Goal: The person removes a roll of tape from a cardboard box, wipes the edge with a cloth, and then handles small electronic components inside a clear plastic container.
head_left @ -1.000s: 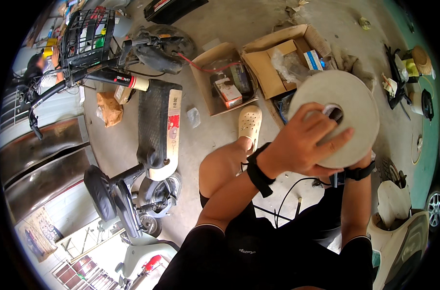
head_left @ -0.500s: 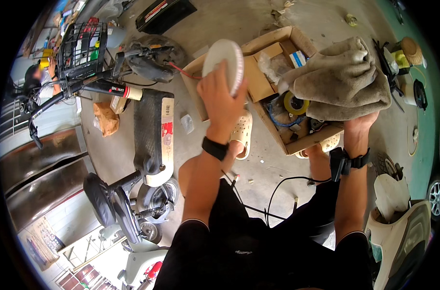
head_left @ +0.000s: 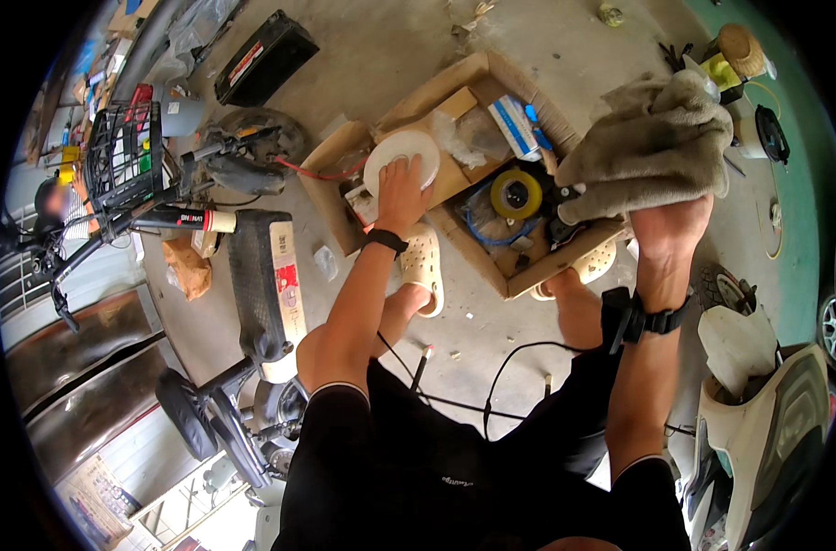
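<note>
Disc (head_left: 388, 153), round and pale, sits under my left hand (head_left: 401, 195), over the strip where the left cardboard box (head_left: 326, 209) meets the right cardboard box (head_left: 546, 267). Left fingers lie across its face near the hub, slightly apart; thumb's hidden, so can't tell if I'm gripping or only touching. Can't tell either whether it rests on the edges or hangs just above.

Right hand (head_left: 672, 226) is raised with brown-grey cloth (head_left: 661, 138) over the fingers; can't tell if they're closed on it. Cloth overhangs the right box's right-hand edge.

Room: hands well apart, right box's open top between them, yellow tape roll (head_left: 516, 194) inside. Near side is tight: left shoe (head_left: 422, 266) just beside the boxes, right shoe (head_left: 594, 263) partly behind the near wall. Left side has a floor strip up to the scooter deck (head_left: 263, 275), plastic scrap (head_left: 325, 264) on it. Red cord (head_left: 319, 173) crosses the left box's outer edge. Far side, open floor (head_left: 381, 55) past the rims.
</note>
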Available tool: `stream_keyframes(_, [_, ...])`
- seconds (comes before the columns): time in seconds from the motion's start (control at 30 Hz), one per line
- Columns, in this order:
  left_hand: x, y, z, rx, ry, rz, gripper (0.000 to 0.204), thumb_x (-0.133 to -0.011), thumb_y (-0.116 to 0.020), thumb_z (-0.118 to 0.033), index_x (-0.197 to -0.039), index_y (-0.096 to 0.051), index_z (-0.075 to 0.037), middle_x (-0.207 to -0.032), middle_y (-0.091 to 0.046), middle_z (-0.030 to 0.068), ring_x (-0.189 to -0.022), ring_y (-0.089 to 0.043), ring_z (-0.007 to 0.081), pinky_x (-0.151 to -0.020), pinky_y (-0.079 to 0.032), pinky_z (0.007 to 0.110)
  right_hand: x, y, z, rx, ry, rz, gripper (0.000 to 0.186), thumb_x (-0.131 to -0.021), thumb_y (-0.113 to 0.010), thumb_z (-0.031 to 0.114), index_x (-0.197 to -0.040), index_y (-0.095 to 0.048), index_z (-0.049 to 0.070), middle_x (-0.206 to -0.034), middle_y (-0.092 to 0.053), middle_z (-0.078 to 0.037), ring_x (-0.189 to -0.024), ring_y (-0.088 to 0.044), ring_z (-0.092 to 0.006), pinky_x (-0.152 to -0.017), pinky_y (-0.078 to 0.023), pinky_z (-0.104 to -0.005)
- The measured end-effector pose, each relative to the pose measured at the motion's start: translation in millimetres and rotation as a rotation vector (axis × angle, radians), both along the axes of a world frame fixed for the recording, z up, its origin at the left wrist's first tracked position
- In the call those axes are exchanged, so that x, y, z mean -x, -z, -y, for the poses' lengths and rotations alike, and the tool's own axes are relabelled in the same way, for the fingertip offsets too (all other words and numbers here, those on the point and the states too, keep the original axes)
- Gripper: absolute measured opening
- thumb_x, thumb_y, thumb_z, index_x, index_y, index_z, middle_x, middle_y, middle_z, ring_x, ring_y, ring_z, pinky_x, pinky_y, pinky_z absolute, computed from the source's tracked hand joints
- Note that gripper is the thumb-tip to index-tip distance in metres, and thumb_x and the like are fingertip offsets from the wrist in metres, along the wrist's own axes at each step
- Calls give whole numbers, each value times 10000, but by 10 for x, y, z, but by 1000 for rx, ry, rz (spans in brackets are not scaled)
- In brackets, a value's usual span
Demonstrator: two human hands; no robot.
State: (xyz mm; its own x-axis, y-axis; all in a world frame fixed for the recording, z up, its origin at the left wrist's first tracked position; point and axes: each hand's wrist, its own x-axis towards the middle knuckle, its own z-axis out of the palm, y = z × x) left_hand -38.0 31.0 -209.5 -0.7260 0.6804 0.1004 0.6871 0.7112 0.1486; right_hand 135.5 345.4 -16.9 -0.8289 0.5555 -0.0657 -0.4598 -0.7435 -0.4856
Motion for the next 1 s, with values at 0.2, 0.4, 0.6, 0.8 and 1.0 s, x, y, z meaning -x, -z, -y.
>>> stream_keyframes(0.2, [85, 404, -613, 6, 9, -46, 592, -741, -677, -213, -1274, -460, -75, -1202, -449, 204, -1163, -393, 370, -1003, -276, 476, -141, -71, -224, 180, -77, -236, 517, -958, -376, 400, -1323, -377, 35, -1327, -424, -148, -1217, -426, -294, -1045, -333, -446])
stream_keyframes(0.4, [-444, 1082, -1422, -85, -40, 585, 301, -782, -649, -248, -893, -553, 14, -874, -614, 240, -840, -567, 417, -737, -461, 492, -153, -264, -218, 196, 249, 158, 478, -963, -365, 383, -1302, -407, 49, -1308, -441, -146, -1201, -432, -299, -1035, -336, -459])
stream_keyframes(0.6, [-996, 2252, -1229, -248, -725, 892, 416, -778, -697, -280, -965, -582, 73, -934, -648, 178, -881, -616, 325, -771, -481, 420, -312, 0, -246, 295, 36, -126, 462, -974, -336, 364, -1304, -400, 47, -1313, -434, -141, -1213, -416, -301, -1032, -336, -465])
stream_keyframes(0.8, [-1246, 2289, -1376, -816, -1039, 1506, 491, -781, -733, -309, -1075, -515, 19, -869, -608, 101, -727, -589, 196, -593, -466, 333, -355, -68, -270, 242, 73, -83, 462, -976, -333, 343, -1318, -384, 38, -1314, -436, -141, -1221, -416, -301, -1039, -337, -455])
stream_keyframes(1.0, [-1095, 2650, -1193, -818, -1032, 1654, 614, -749, -717, -238, -1193, -381, 22, -1031, -523, 157, -828, -577, 244, -645, -509, 342, -229, -208, -164, 228, 182, 101, 465, -975, -330, 337, -1321, -380, 30, -1310, -440, -145, -1215, -424, -304, -1040, -341, -447])
